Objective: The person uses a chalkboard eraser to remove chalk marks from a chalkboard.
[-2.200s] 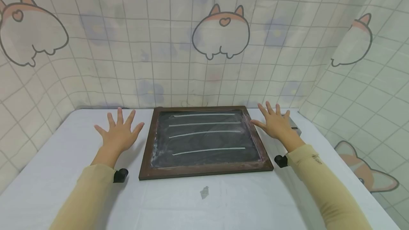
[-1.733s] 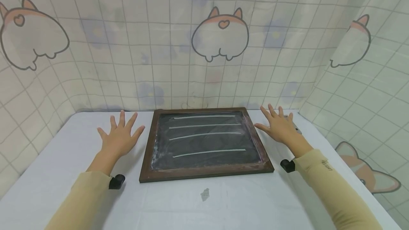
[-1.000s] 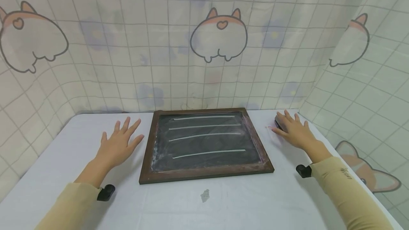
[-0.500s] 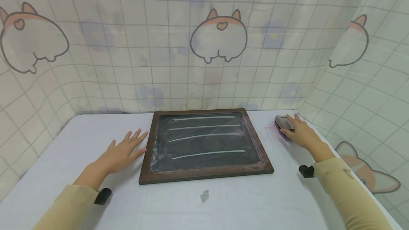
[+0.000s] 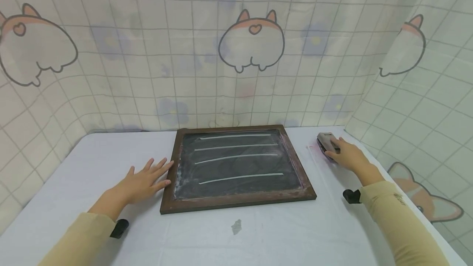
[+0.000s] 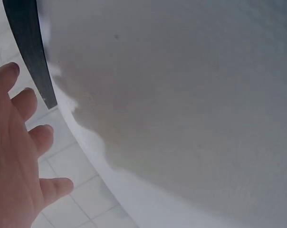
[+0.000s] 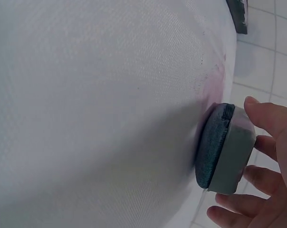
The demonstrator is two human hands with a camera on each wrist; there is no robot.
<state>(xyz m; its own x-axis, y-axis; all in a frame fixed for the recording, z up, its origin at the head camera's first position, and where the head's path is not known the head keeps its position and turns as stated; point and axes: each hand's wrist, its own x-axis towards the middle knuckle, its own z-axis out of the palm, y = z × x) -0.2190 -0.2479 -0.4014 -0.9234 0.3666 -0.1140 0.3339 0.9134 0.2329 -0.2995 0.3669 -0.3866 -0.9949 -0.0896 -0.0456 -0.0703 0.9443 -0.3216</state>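
Eraser (image 5: 328, 143) lies on the tabletop (image 5: 236, 233) at about 2 o'clock from the board (image 5: 236, 167), well right of its frame, long axis running from 11 to 5 o'clock. From the head view the right hand (image 5: 347, 156) sits just behind it at 5 o'clock, fingers laid on its near end; the left hand (image 5: 142, 182) lies flat at 9 o'clock, fingers straight, tips at the board's left rail, so the right is far nearer

Left wrist view: left hand (image 6: 15, 156) spread and relaxed, holding nothing, dark frame (image 6: 29, 52) just past the fingertips

Right wrist view: eraser (image 7: 224, 147) felt-down on the cloth, right hand (image 7: 269, 171) curling round its grey back, thumb (image 7: 267, 114) on one side, fingers on the other
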